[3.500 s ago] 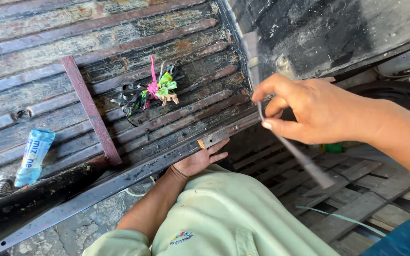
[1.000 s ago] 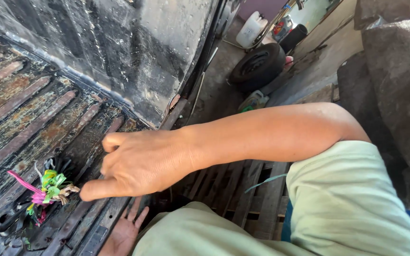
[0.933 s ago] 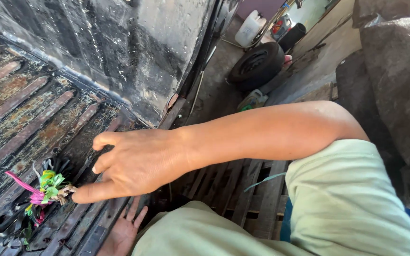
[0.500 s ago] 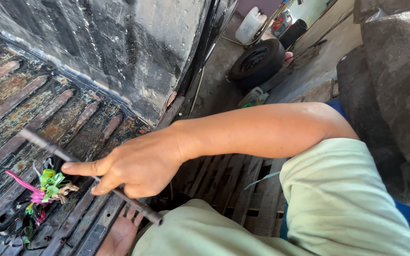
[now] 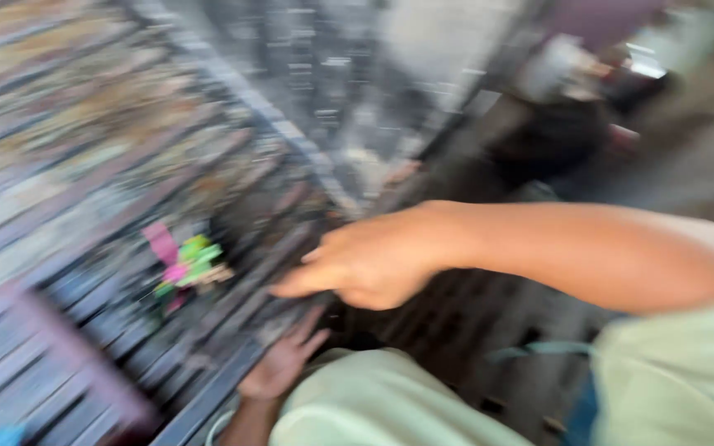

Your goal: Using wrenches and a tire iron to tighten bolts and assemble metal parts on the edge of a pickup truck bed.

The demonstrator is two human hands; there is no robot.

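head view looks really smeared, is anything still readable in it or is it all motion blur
Head view: heavy motion blur throughout, streaking the ribbed metal floor diagonally; the right hand and left hand read only as soft shapes, so whether either holds anything cannot be told; the pink and green bundle shows as colour patches; the background at upper right is washed out and indistinct.

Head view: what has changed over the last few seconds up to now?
The right hand held a thin metal rod half a second ago; now no rod can be made out, though heavy blur may hide it. The camera has swung, so the pink and green bundle sits nearer the frame's centre. The left hand stays resting at the edge of the ribbed metal floor, and the bundle lies on the same ribs.
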